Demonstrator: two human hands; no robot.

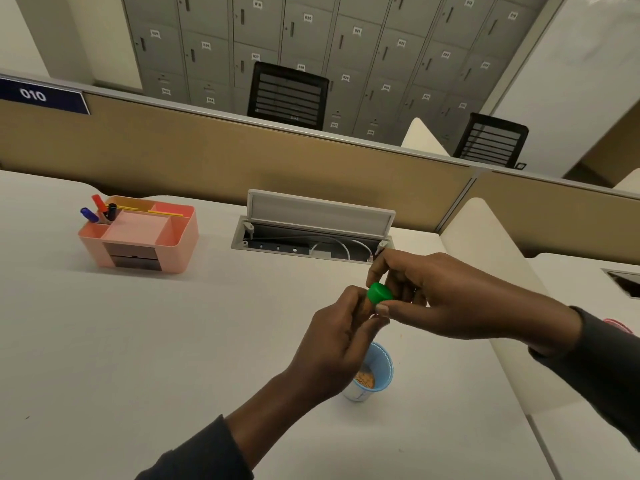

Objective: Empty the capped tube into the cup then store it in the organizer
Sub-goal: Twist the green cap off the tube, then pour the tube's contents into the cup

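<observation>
I see my left hand (341,336) wrapped around the one tube, mostly hidden in my fingers, while my right hand (429,292) pinches its single green cap (379,293), both directly above the one blue cup (375,374). Orange bits lie in the cup. One pink organizer (138,233), holding three pens, sits well left of the cup, farther back.

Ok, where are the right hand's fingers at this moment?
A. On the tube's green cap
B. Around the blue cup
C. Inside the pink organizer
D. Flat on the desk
A: the right hand pinches the green cap of the tube that the left hand holds above the blue cup.
</observation>
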